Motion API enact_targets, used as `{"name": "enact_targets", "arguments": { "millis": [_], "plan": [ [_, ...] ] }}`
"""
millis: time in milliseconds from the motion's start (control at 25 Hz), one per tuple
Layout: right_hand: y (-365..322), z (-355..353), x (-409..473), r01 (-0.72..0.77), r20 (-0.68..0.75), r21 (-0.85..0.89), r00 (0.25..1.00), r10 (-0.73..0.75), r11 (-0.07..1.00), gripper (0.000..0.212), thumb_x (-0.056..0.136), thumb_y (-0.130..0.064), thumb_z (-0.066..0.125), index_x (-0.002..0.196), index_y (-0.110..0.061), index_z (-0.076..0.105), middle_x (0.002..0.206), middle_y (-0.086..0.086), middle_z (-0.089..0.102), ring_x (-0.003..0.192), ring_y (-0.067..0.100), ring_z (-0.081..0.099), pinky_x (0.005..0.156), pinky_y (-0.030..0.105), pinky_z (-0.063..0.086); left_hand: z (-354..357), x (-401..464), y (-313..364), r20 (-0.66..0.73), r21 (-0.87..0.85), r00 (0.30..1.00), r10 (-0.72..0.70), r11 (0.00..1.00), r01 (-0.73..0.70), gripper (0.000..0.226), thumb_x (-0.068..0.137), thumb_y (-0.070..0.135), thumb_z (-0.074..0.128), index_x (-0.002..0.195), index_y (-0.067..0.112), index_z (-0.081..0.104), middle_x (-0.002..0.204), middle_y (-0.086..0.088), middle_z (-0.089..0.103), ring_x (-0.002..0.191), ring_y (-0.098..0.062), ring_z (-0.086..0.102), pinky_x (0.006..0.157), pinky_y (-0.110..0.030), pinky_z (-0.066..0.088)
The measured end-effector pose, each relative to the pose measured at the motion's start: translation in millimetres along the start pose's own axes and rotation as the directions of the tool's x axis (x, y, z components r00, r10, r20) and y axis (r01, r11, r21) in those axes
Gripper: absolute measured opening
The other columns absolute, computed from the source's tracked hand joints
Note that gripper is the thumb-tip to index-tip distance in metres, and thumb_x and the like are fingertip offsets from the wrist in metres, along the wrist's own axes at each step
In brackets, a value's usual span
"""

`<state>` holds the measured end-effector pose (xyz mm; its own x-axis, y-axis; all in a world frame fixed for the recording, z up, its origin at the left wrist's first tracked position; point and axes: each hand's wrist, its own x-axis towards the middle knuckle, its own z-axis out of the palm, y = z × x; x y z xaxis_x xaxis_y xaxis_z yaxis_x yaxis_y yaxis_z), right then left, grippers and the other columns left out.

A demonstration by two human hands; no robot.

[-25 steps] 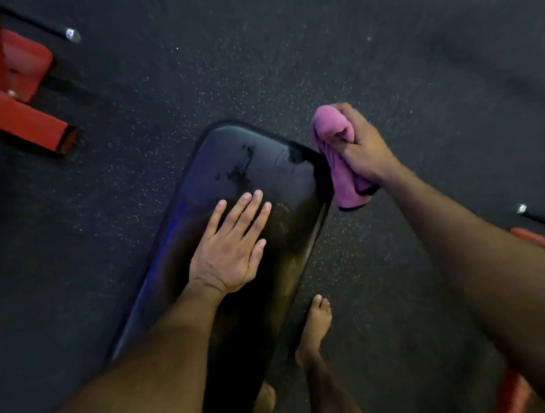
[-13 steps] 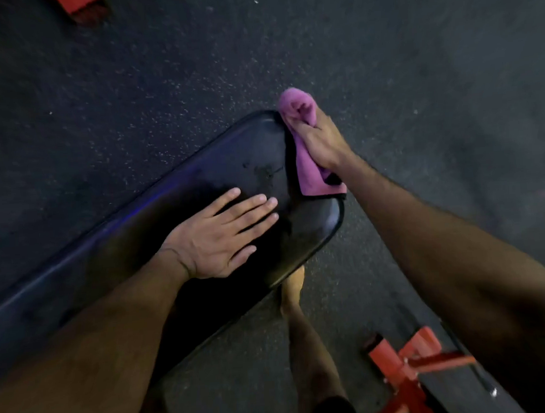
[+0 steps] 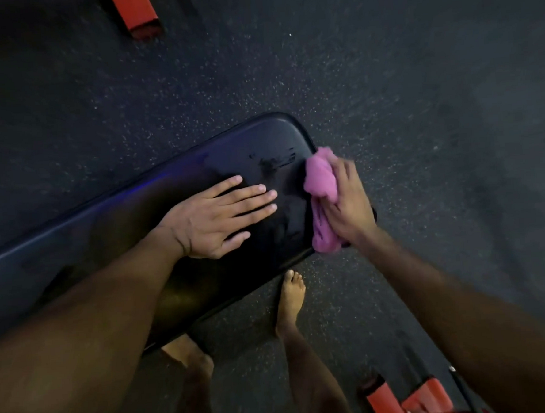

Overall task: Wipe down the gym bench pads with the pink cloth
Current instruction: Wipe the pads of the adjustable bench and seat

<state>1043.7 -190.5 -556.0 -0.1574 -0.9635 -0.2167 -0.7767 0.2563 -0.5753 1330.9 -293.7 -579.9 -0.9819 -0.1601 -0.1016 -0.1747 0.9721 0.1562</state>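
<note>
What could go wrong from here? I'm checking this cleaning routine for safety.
The pad looks wet and smeared, so the left hand, pressed flat on it, might slip. The pink cloth, bunched in the right hand at the pad's end edge, may miss the top. Bare foot stands near the bench.

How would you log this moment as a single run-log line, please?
step: wiping pad end | right hand: grips pink cloth at bench pad end edge | left hand: flat on pad

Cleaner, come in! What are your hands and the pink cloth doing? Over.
Left hand flat on black bench pad. Right hand grips pink cloth at pad's end edge. Nothing blocking.
</note>
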Motion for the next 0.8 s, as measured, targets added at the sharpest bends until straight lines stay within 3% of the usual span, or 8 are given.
{"name": "enact_targets", "arguments": {
  "millis": [80, 160, 200, 240, 320, 520, 640, 800],
  "plan": [
    [-28, 7, 62, 0.054, -0.015, -0.121, 0.998, -0.056, 0.991, 0.059, 0.093, -0.027, 0.057, 0.147, -0.014, 0.039, 0.138, 0.016, 0.043, 0.113, 0.04, 0.051, 0.092, 0.052, 0.049, -4, -10, 10, 0.016, 0.013, 0.961, -0.277, 0.961, 0.277, 0.072, 0.105, 0.051, 0.031, 0.167, 0.019, 0.016, 0.175, -0.01, 0.008, 0.162, -0.028, 0.008, 0.129, -0.058, 0.004],
    [-48, 7, 105, 0.092, -0.012, -0.194, 0.995, -0.097, 0.977, 0.057, 0.092, -0.026, 0.055, 0.146, -0.014, 0.041, 0.138, 0.016, 0.044, 0.111, 0.043, 0.05, 0.088, 0.056, 0.048, -4, -18, 35, 0.01, -0.016, 0.753, -0.657, 0.753, 0.657, 0.076, 0.103, 0.059, 0.027, 0.167, 0.021, 0.012, 0.175, -0.013, 0.0, 0.162, -0.031, 0.001, 0.126, -0.064, -0.002],
    [-49, 7, 107, 0.109, -0.01, -0.202, 0.994, -0.113, 0.973, 0.058, 0.092, -0.027, 0.055, 0.147, -0.015, 0.041, 0.14, 0.016, 0.043, 0.112, 0.044, 0.05, 0.089, 0.056, 0.048, -3, -20, 51, 0.031, -0.048, 0.639, -0.769, 0.637, 0.769, 0.076, 0.103, 0.062, 0.023, 0.167, 0.023, 0.01, 0.175, -0.013, -0.004, 0.162, -0.031, -0.002, 0.125, -0.065, -0.004],
    [-46, 8, 98, 0.14, -0.008, -0.21, 0.989, -0.145, 0.968, 0.059, 0.092, -0.027, 0.055, 0.148, -0.016, 0.039, 0.143, 0.017, 0.042, 0.113, 0.044, 0.049, 0.091, 0.055, 0.047, -1, -21, 68, 0.048, -0.084, 0.552, -0.833, 0.547, 0.833, 0.076, 0.103, 0.063, 0.021, 0.167, 0.025, 0.007, 0.175, -0.012, -0.006, 0.162, -0.031, -0.003, 0.124, -0.065, -0.005],
    [-28, 5, 58, 0.184, -0.003, -0.233, 0.982, -0.19, 0.955, 0.065, 0.092, -0.031, 0.057, 0.153, -0.02, 0.035, 0.155, 0.019, 0.034, 0.121, 0.044, 0.045, 0.098, 0.054, 0.043, 4, -19, 87, 0.047, -0.123, 0.469, -0.882, 0.461, 0.879, 0.073, 0.104, 0.062, 0.019, 0.167, 0.027, 0.006, 0.175, -0.013, -0.004, 0.162, -0.03, -0.002, 0.125, -0.062, -0.003],
    [12, 6, -33, 0.176, 0.023, -0.245, 0.984, -0.176, 0.953, 0.069, 0.087, -0.04, 0.054, 0.152, -0.02, 0.042, 0.161, 0.018, 0.028, 0.131, 0.04, 0.038, 0.106, 0.054, 0.041, 8, -19, 87, 0.03, -0.17, 0.451, -0.892, 0.44, 0.882, 0.069, 0.105, 0.059, 0.015, 0.167, 0.028, 0.009, 0.175, -0.009, -0.001, 0.162, -0.026, -0.002, 0.128, -0.06, 0.001],
    [-5, 4, 14, 0.185, 0.04, -0.252, 0.983, -0.181, 0.95, 0.069, 0.091, -0.039, 0.046, 0.155, -0.016, 0.033, 0.157, 0.022, 0.03, 0.126, 0.045, 0.041, 0.099, 0.06, 0.044, 7, -31, 90, 0.049, -0.15, 0.479, -0.876, 0.468, 0.871, 0.07, 0.104, 0.06, 0.015, 0.167, 0.027, 0.012, 0.175, -0.008, 0.003, 0.162, -0.027, 0.001, 0.127, -0.062, 0.002],
    [-36, -7, 54, 0.139, 0.004, -0.229, 0.99, -0.142, 0.963, 0.066, 0.088, -0.025, 0.056, 0.151, -0.023, 0.037, 0.144, 0.014, 0.039, 0.116, 0.04, 0.047, 0.09, 0.055, 0.049, 16, -58, 96, 0.031, -0.114, 0.492, -0.87, 0.486, 0.867, 0.07, 0.105, 0.059, 0.019, 0.167, 0.03, 0.007, 0.176, -0.003, 0.0, 0.162, -0.027, 0.0, 0.126, -0.065, 0.001]
  ]
}}
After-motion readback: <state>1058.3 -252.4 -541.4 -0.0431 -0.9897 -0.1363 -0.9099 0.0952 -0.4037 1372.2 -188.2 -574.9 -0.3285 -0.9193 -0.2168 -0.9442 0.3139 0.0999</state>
